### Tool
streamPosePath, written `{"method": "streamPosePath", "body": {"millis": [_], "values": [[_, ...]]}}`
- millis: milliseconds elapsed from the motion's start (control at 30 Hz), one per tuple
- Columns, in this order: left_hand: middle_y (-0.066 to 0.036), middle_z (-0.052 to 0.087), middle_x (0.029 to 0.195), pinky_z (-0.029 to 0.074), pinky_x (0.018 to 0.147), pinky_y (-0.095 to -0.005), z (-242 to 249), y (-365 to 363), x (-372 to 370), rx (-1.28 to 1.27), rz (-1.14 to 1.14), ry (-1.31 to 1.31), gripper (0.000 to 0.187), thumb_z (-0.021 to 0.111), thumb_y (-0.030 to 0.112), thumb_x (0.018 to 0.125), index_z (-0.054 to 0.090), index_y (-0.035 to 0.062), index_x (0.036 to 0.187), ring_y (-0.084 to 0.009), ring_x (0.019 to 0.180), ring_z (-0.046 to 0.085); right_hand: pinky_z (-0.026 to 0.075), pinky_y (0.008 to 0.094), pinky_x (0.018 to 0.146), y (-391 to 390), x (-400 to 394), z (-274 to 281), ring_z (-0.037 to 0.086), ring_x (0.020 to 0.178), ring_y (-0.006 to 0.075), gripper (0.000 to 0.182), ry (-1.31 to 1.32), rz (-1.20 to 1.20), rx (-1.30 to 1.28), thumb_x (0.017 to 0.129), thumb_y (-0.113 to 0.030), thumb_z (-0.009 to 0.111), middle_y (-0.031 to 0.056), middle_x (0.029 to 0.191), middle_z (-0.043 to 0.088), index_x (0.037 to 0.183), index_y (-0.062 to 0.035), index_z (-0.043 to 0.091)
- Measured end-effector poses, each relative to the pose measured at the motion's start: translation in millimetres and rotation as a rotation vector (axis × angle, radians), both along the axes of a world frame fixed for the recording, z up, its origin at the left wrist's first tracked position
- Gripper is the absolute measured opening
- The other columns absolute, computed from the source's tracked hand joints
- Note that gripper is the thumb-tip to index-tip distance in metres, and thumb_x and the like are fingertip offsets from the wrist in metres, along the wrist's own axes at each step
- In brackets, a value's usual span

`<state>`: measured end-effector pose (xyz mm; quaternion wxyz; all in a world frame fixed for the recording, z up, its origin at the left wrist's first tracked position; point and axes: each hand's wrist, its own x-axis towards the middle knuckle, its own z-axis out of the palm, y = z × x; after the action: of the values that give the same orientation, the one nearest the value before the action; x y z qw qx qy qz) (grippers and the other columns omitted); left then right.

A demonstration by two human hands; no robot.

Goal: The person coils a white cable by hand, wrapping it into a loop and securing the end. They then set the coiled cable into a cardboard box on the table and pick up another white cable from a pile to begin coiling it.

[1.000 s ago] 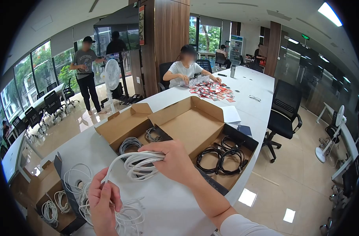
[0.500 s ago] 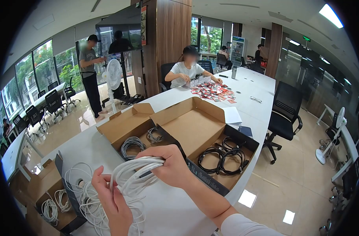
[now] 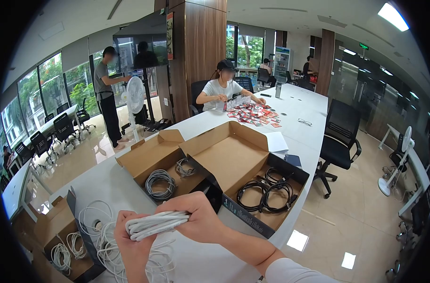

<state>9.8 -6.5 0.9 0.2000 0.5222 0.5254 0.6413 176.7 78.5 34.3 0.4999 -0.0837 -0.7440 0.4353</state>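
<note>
A bundle of white cable (image 3: 156, 223), looped several times, is stretched between my two hands above the white table. My left hand (image 3: 132, 236) is closed round its left end. The right end is gripped by my right hand (image 3: 193, 214), fingers wrapped over the loops. Loose white cable (image 3: 106, 245) lies tangled on the table just left of and below my left hand. Beyond my hands, an open box holds coiled grey cables (image 3: 160, 184). Black coiled cables (image 3: 264, 194) lie in the open box to the right.
At the lower left, another open box (image 3: 69, 207) holds white coils (image 3: 60, 258). A co-worker (image 3: 224, 89) sits across the table at a pile of red packets (image 3: 255, 114). Glasses (image 3: 305, 122) and a dark notebook (image 3: 293, 161) lie at the right. An office chair (image 3: 340, 141) stands beside the table.
My left hand has gone from open fingers beside the loops to a closed grip on them. The bundle is now squeezed flatter and held lower.
</note>
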Motion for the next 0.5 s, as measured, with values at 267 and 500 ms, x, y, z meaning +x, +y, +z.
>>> {"method": "streamPosePath", "body": {"millis": [267,500], "values": [[-0.008,0.055,0.088,0.04,0.066,-0.0296,-1,11,5,0.236,0.22,0.05,0.023,0.068,0.022,0.08,0.067,-0.0013,0.078,-0.0163,0.077,0.051,0.047,0.0232,0.063,-13,-6,1,0.063,0.069,0.0127,0.024,0.026,0.062,-0.035,0.072,0.009,0.063,0.0105,0.083,0.07,0.095,0.0032,0.068],[-0.005,0.058,0.083,0.04,0.053,-0.0224,-8,-1,9,0.224,-0.171,-0.357,0.039,0.066,0.025,0.088,0.055,-0.0028,0.113,-0.01,0.07,0.055,0.045,0.0223,0.063,-14,-6,0,0.06,0.072,0.0081,0.025,0.064,0.135,-0.116,0.076,0.009,0.06,0.0084,0.085,0.07,0.099,0.0032,0.067]]}}
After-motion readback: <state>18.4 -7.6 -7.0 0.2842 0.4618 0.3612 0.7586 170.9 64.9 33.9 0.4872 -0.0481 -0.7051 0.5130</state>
